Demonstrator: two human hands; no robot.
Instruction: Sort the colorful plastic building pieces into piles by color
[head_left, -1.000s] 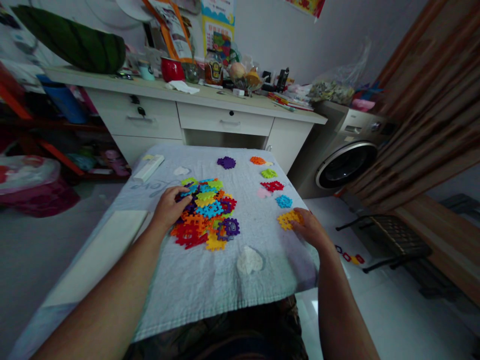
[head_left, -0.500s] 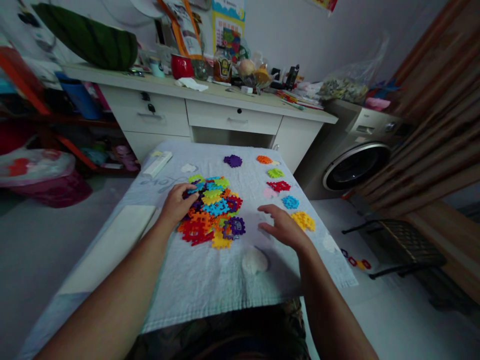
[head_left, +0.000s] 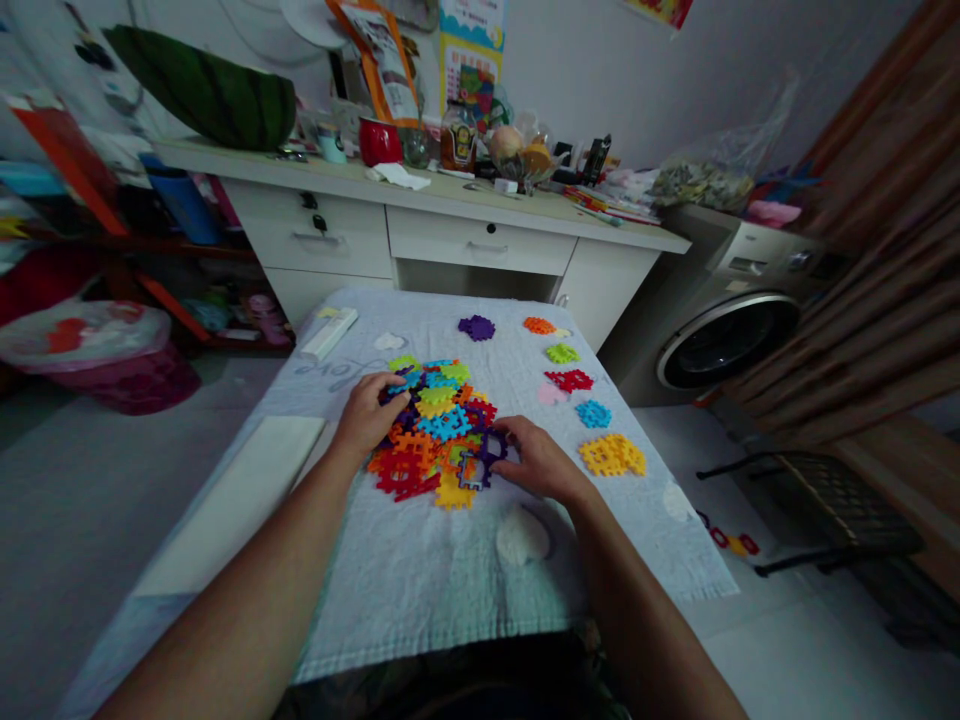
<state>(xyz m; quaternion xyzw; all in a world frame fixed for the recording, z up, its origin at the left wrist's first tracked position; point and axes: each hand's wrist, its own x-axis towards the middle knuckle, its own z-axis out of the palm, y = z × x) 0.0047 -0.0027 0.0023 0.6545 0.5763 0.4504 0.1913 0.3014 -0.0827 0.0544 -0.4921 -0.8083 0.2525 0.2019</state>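
Observation:
A mixed heap of flat, notched plastic building pieces [head_left: 442, 425] lies on the cloth-covered table [head_left: 420, 580]. My left hand [head_left: 367, 415] rests against the heap's left side, its thumb and forefinger apart over the pieces there; the fingertips are partly hidden among them. On the heap's right edge, my right hand [head_left: 541, 460] has its thumb and fingers on a purple building piece [head_left: 491, 448], gripping its right side. Single-colour groups lie apart: purple pieces [head_left: 477, 327], orange pieces [head_left: 538, 325], green pieces [head_left: 562, 353], red pieces [head_left: 570, 380], blue pieces [head_left: 593, 413] and yellow pieces [head_left: 613, 455].
A long white strip [head_left: 232, 505] and a small white box [head_left: 330, 333] lie along the table's left side. Behind stands a white desk [head_left: 480, 240] with jars and a watermelon piece [head_left: 210, 95]. A washing machine [head_left: 720, 310] and a stool [head_left: 832, 500] are at right.
My right hand has moved left from bare cloth to the heap and closed on a purple piece. My left hand stays at the heap's left side. The view has shifted slightly.

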